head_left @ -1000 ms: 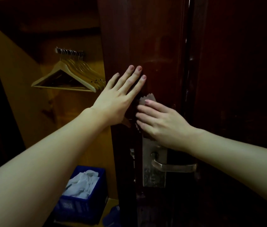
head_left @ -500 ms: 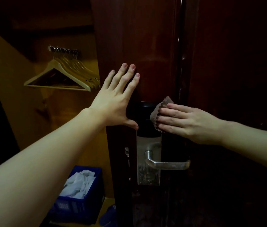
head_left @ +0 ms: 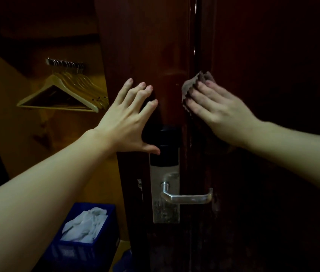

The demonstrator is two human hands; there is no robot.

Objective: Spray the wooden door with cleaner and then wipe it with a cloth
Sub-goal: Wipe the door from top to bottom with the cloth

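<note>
1. The left hand [head_left: 129, 118] is flat against the dark wooden door [head_left: 145, 46], fingers spread wide and pointing up, thumb stuck out low toward the lock plate [head_left: 165, 195]. It holds nothing.
2. The right hand [head_left: 216, 110] reaches in from the right, fingers straight and close together, pressing a small cloth [head_left: 196, 83] against the door at its shiny vertical edge. The hand lies flat over the cloth instead of gripping it.
3. The cloth sits under the right fingertips and level with the left fingers; only its jagged upper and left edges show past them.
4. The right hand is slightly blurred.
5. The lever handle [head_left: 188, 197] is below both hands.
6. Far left of the left hand hang wooden hangers [head_left: 61, 95]; below its forearm is a blue crate [head_left: 84, 250] with white rags [head_left: 85, 224].
7. Everything right of the right hand is too dark to make out.
</note>
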